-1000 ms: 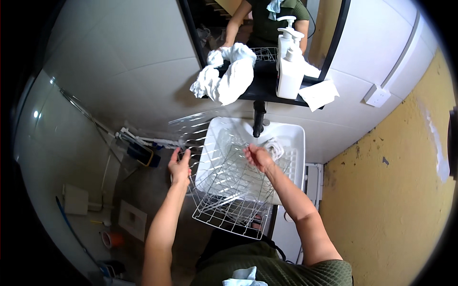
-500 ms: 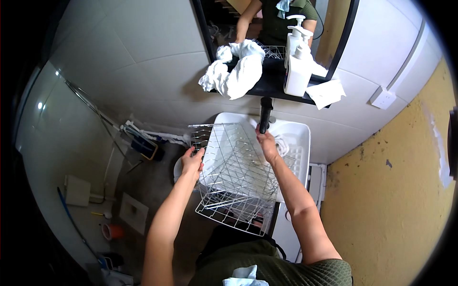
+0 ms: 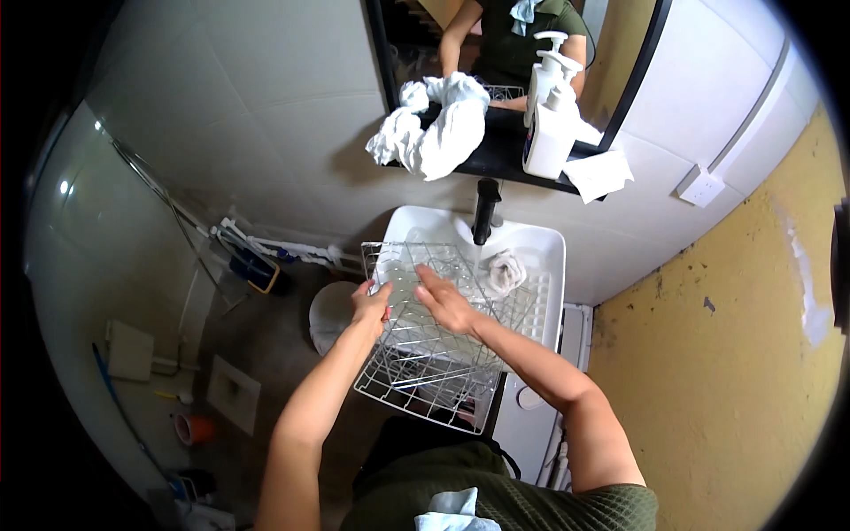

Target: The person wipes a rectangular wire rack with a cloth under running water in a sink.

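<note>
A silver wire dish rack (image 3: 418,412) rests tilted across the white sink (image 3: 551,243), its near end jutting out over the front edge toward me. My left hand (image 3: 372,305) is closed on the rack's left side. Over the wires just to the right lies my right hand (image 3: 445,303), fingers stretched out and holding nothing; whether it touches the wires I cannot tell. A thin stream of water falls from the black faucet (image 3: 485,212) behind the rack. A crumpled white cloth (image 3: 506,272) sits in the sink, right of the stream.
Above the sink, a black shelf (image 3: 500,168) under a mirror holds white pump bottles (image 3: 551,137), a bunched white cloth (image 3: 443,133) and white paper (image 3: 602,174). A round white bin (image 3: 329,314) stands left of the sink. An orange bucket (image 3: 193,429) is farther left on the floor.
My right hand has come away from the faucet, down and left onto the rack. Water now shows falling from the faucet. My left hand stays on the rack's left side.
</note>
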Demonstrator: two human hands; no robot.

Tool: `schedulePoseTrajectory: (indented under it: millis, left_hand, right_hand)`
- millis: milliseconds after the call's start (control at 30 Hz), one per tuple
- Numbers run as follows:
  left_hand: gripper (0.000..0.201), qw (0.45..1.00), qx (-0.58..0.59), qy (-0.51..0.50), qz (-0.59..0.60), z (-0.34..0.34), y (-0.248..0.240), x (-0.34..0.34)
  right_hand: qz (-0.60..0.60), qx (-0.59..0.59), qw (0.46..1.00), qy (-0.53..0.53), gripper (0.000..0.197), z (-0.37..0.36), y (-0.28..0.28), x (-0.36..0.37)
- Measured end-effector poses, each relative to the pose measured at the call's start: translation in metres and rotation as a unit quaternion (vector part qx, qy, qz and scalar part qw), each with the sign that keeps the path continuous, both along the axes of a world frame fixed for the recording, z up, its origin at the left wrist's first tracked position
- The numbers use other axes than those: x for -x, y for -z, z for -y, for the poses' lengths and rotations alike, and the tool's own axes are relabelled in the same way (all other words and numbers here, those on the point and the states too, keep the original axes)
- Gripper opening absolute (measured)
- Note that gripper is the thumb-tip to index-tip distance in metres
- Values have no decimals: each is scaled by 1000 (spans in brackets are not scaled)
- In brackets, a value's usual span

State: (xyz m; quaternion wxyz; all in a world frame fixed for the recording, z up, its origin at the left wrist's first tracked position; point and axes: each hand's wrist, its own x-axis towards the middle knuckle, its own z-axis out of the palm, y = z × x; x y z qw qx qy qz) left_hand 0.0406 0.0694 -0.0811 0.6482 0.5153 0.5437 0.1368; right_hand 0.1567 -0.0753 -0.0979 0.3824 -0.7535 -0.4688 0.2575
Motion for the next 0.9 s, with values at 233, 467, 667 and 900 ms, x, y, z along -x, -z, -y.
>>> schedulePoseTrajectory:
  millis: [233,467,667,900]
  left_hand:
    - [56,998,13,24,57,37,-37,-7]
    - [53,996,12,-37,77,27,-35,-2]
    - [54,996,30,33,76,50,-51,-4]
    - [57,994,16,89,57,32,-57,28]
  right_hand:
    - [139,129,979,80,76,-33,12,-52]
    - [196,56,977,-57,70,72,-43,55]
    - [193,38,978,64,69,2,-11,-21]
    - [31,76,976,200,44,-22,24,-88]
